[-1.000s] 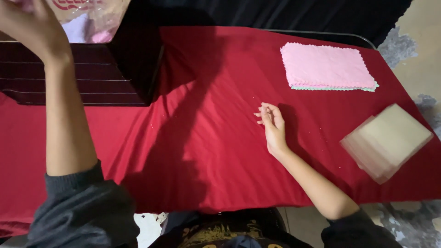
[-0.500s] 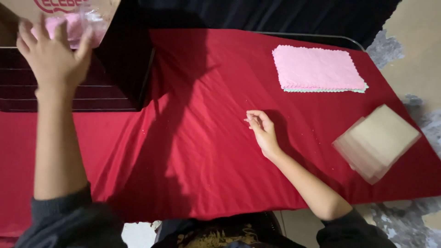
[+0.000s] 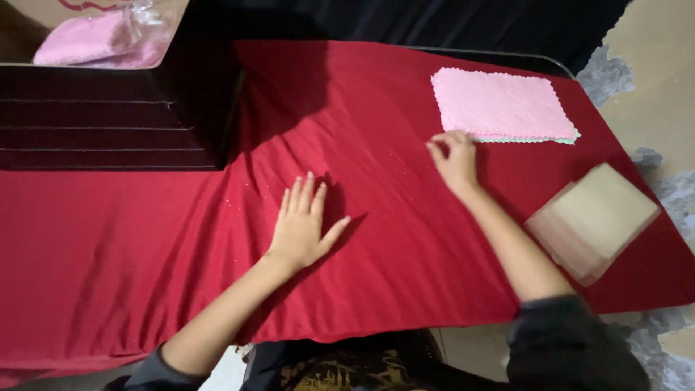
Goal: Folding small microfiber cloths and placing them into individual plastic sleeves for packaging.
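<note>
the left hand (image 3: 302,226) lies flat on the red cloth (image 3: 181,246), fingers loosely together and thumb out, palm down as if steadying or smoothing the cover near the middle of the table; it holds nothing. the right hand (image 3: 455,159) is out toward the stack of pink cloths (image 3: 499,103), its fingers curled and seemingly pinching at the near left corner of the pile, where a thin green edge shows under the pink ones. the stack sits squared near the far right of the table, just above that hand and touching its fingertips, probably kept neat so one piece can be lifted off. a pile of clear flat bags (image 3: 594,219) lies to the right of the forearm, near the table edge. far left, an open box (image 3: 94,36) holds bagged pink cloths, well apart from both hands.
</note>
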